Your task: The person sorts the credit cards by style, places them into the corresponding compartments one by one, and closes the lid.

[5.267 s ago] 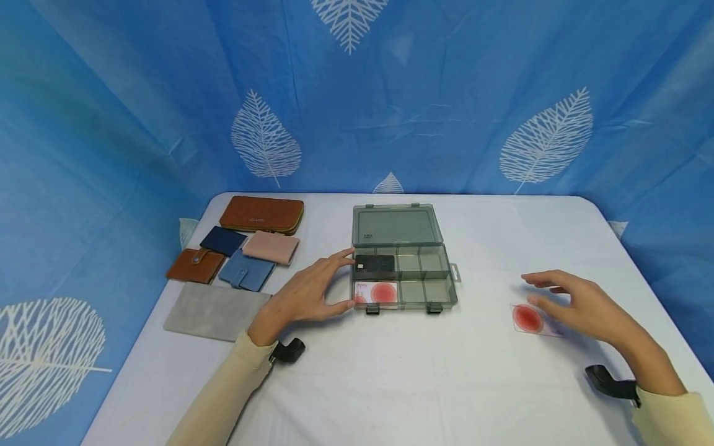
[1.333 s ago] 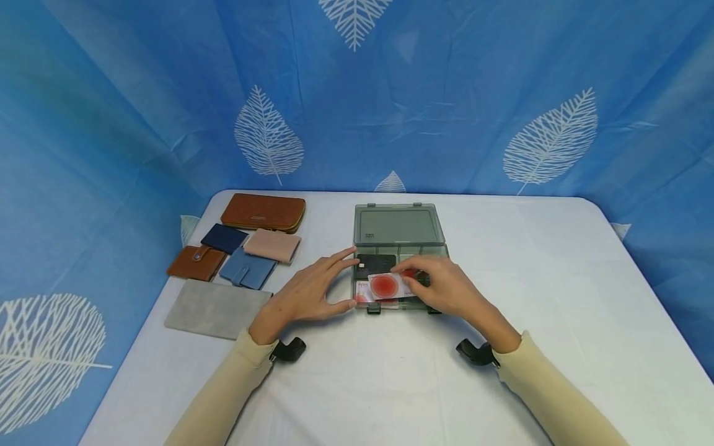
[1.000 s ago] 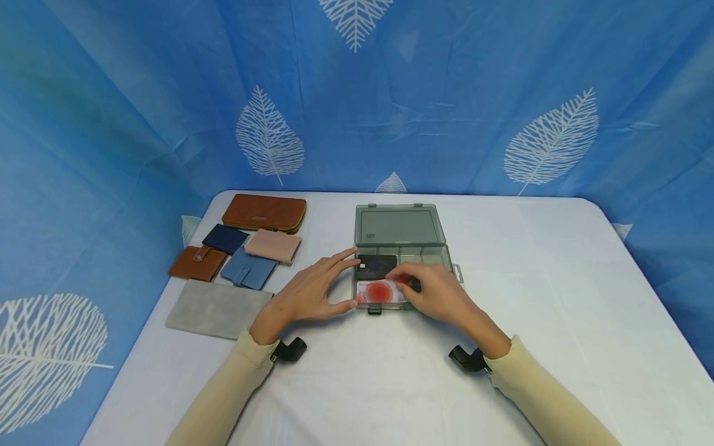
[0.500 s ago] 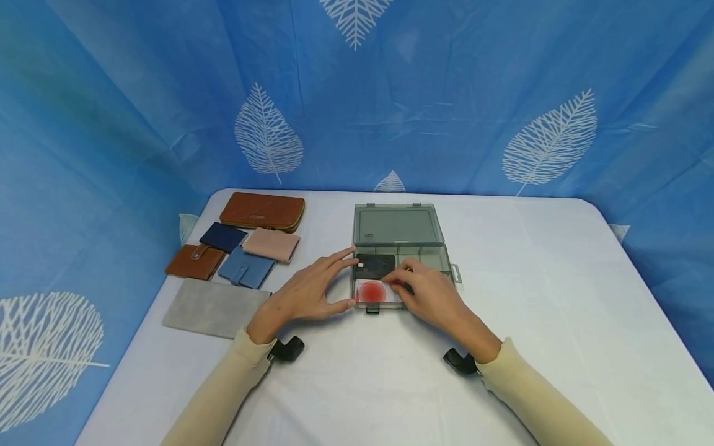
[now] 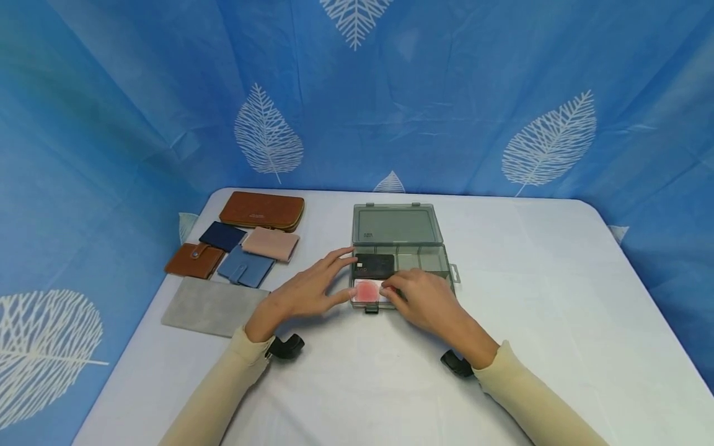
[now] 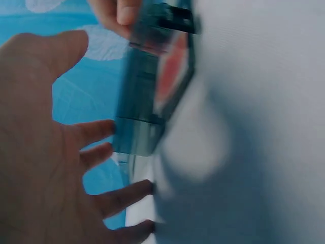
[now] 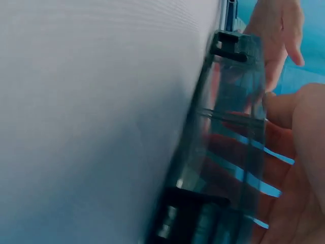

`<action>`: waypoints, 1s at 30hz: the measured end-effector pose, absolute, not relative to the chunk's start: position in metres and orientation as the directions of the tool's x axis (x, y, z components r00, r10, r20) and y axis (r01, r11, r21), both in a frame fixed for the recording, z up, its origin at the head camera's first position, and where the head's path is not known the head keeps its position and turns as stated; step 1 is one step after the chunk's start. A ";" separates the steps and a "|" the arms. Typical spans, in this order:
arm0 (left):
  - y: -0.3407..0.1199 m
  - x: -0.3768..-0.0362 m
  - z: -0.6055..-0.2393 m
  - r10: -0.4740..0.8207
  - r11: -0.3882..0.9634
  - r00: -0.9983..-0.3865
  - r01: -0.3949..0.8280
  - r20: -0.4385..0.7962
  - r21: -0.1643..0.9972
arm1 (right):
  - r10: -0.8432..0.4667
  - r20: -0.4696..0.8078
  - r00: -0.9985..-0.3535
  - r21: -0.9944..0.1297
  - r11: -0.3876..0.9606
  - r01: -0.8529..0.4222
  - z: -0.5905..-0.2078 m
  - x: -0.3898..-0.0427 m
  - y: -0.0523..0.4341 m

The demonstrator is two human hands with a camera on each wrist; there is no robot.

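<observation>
At far left on the white table (image 5: 558, 322) lie six wallets (image 5: 240, 254), well apart from the work. The left hand (image 5: 304, 294) rests against the left end of the grey compartment box (image 5: 424, 263), fingers straight and spread, forefinger at the rim beside the black card (image 5: 375, 265) in the rear-left compartment. The box lid (image 5: 397, 225) lies open behind. The red-spot card (image 5: 365, 291) sits in the front-left compartment; whether it lies flat cannot be told. The right hand (image 5: 421, 297) covers its right end, fingers bent down onto it; an actual pinch cannot be confirmed, as both wrist views are blurred.

Risk, as judged: the card may ride up on a divider and jam tilted if pressed unevenly. The light box may skid or tip should the left hand ease its bracing.
</observation>
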State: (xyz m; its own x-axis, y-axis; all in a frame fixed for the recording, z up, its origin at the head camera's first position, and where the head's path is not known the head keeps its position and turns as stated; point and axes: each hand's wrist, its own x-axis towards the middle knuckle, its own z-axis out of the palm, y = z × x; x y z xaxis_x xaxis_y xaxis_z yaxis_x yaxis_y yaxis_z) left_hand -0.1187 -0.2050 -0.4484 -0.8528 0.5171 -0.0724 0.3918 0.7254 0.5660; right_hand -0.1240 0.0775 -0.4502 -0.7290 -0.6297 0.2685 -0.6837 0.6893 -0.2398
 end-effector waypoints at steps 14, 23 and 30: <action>-0.190 -0.173 -0.410 0.271 0.565 -0.962 0.148 -0.013 0.812 | -0.484 0.158 -0.861 -0.602 0.644 -0.472 -0.403 -0.195 0.130; -0.173 -0.193 -0.437 0.086 0.351 -0.971 -0.180 -0.223 0.919 | -0.377 -0.087 -0.922 -0.748 0.636 -0.189 -0.433 -0.229 0.152; -0.173 -0.201 -0.445 0.128 0.118 -0.951 -0.267 -0.281 0.957 | -0.345 -0.203 -0.916 -0.883 0.469 0.019 -0.442 -0.238 0.157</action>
State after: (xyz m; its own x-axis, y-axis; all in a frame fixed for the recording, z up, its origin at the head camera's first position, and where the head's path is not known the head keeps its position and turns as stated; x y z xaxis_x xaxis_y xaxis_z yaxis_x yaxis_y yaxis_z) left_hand -0.2011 -0.1732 -0.4446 -0.9511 0.1281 -0.2811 -0.2669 0.1177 0.9565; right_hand -0.2383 0.1573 -0.4421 -0.9165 -0.3446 -0.2031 0.0193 0.4690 -0.8830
